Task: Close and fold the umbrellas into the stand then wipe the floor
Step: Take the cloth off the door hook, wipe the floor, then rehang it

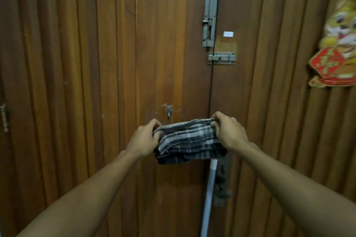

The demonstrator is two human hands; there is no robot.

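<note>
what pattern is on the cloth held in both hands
A dark and white plaid folded cloth, seen best in the head view.

Both bare forearms reach forward and upward from the lower corners of the view, drawing closer toward the hands. The left hand (143, 139) is raised with its back to the camera, fingers curled and pinching the left end of a checked cloth (187, 141). The right hand (229, 131) sits slightly higher, knuckles up, fingers curled over the cloth's right end.
</note>
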